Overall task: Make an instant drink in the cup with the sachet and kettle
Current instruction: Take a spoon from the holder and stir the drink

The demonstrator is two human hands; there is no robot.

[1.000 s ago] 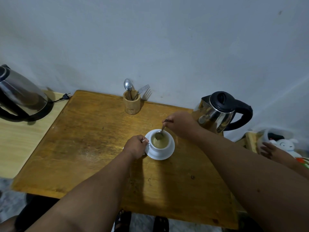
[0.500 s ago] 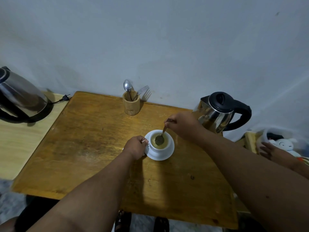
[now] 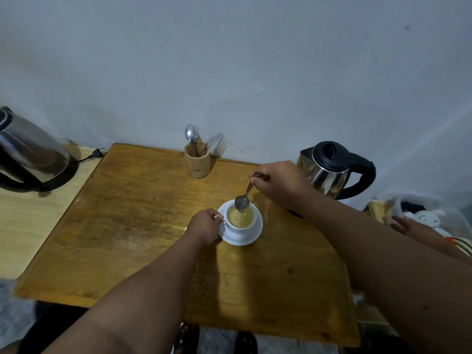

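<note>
A white cup [image 3: 241,227] full of pale yellowish drink stands on a white saucer [image 3: 255,233] in the middle of the wooden table [image 3: 132,215]. My left hand [image 3: 204,227] is closed on the cup's handle at its left side. My right hand [image 3: 279,183] holds a metal spoon [image 3: 244,198] by the handle, its bowl raised just above the far rim of the cup. A steel kettle [image 3: 332,169] with a black lid and handle stands behind my right hand at the table's back right. No sachet is visible.
A wooden holder [image 3: 197,160] with a spoon and a fork stands at the table's back edge by the wall. A second steel kettle [image 3: 28,154] with its plug sits on a lighter surface at left. Another person's hand [image 3: 408,224] and a white toy [image 3: 426,218] lie at right.
The spoon's bowl has come up out of the drink and now hangs over the cup's far rim. My left hand has stayed on the handle.
</note>
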